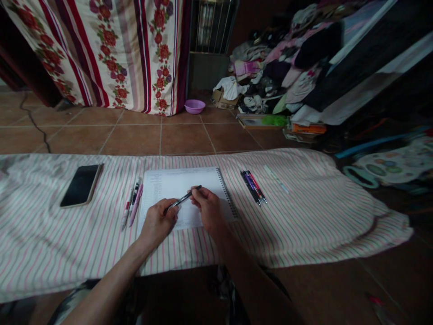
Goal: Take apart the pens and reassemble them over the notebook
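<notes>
A black pen (182, 198) is held slantwise above a spiral notebook (182, 177). My left hand (159, 217) grips the pen's lower left end, fingers closed around it. At the upper right end, my right hand (208, 205) pinches the pen between thumb and fingers. The notebook lies open on the striped cloth, its coil along the right side, with faint print on the page. Left of it lie several pens, among them a pink pen (136, 206). To its right rest a purple pen (251, 182) and a red pen (256, 184) beside dark ones.
A smartphone (81, 185) lies at the left on the striped cloth (311, 216). Farther right is a pale, thin stick-like item (276, 178). Beyond the cloth stand a purple basin (195, 106), a floral curtain (111, 54) and a heap of clothes (270, 72) on the tiled floor.
</notes>
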Demonstrator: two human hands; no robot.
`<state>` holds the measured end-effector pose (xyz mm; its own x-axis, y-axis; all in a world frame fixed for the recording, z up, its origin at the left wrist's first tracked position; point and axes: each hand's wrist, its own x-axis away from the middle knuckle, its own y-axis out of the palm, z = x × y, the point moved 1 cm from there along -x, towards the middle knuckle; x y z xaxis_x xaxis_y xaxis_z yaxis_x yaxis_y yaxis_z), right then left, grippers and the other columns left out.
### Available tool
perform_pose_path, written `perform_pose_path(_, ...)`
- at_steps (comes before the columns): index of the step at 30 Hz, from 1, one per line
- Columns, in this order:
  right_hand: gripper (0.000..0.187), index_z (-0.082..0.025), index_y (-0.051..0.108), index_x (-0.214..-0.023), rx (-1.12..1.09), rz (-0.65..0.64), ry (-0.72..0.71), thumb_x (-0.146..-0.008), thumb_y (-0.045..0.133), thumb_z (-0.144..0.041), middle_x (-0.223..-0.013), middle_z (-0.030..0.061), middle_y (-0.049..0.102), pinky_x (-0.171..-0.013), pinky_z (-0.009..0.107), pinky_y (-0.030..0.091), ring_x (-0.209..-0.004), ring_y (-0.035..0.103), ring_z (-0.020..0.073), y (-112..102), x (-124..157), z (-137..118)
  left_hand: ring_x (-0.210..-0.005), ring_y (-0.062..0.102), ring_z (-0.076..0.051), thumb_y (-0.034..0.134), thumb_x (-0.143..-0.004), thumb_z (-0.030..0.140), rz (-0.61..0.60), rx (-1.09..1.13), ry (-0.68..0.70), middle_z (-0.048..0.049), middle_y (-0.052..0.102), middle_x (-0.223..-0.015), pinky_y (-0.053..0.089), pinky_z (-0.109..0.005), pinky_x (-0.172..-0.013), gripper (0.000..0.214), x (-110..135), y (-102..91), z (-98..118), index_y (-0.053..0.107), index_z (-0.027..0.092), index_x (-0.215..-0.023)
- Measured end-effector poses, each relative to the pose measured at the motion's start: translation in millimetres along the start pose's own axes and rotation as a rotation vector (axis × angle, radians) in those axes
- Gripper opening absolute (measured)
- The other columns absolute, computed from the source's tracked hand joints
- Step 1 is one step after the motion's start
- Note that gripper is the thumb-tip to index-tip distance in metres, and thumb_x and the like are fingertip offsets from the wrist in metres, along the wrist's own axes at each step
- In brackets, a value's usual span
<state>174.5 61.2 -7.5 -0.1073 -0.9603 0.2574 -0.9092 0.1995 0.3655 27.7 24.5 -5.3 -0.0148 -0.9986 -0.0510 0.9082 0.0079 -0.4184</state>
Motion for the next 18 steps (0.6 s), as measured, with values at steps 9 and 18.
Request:
perform_pose_path(9,0.025,-0.018,0.067,-0.086,0.026,-0.09,-0.042,-0.066,0.07,-0.032,-0.082,0.0029,0.069,-0.058,0.019,0.048,-0.065,0.058,0.0093,1.4,3.1,0.4,-0.067,0.057,-0.016,0.055,-0.075,0.027,0.129,-0.124,0.077,-0.003,0.065,-0.079,0.043,-0.028,-0.064,0.019,-1.1,-2.4,-0.2,0.065,0.021,-0.089)
perform_pose_path(18,0.027,-0.017,0.068,-0.081,-0.105,-0.087,0.026,-0.065,0.071,-0.039,-0.081,0.0028,0.07,-0.058,0.018,0.05,-0.063,0.06,0.0079,2.9,4.3,-4.1,-0.064,0.056,-0.014,0.059,-0.074,0.026,0.175,-0.077,0.08,-0.0017,0.063,-0.077,0.045,-0.027,-0.063,0.019,-2.8,-4.3,2.3,0.066,0.021,-0.09)
